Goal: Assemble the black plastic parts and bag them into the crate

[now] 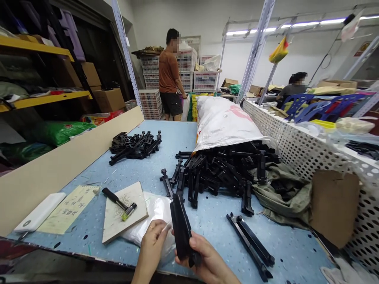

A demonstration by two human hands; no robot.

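My right hand [207,258] grips a long black plastic part [180,225] near its lower end, holding it tilted over the blue table's front edge. My left hand [154,240] pinches a thin clear plastic bag [154,215] right beside that part, with a ring on one finger. A big heap of the same black parts [225,169] spills from a white sack [222,122] just beyond my hands. One longer black part [251,244] lies alone to the right.
A smaller pile of black parts [134,146] lies at the far left of the blue table [166,157]. A small hammer [118,203] rests on a wooden board. A white perforated divider [296,146] runs along the right. Two people are behind the table.
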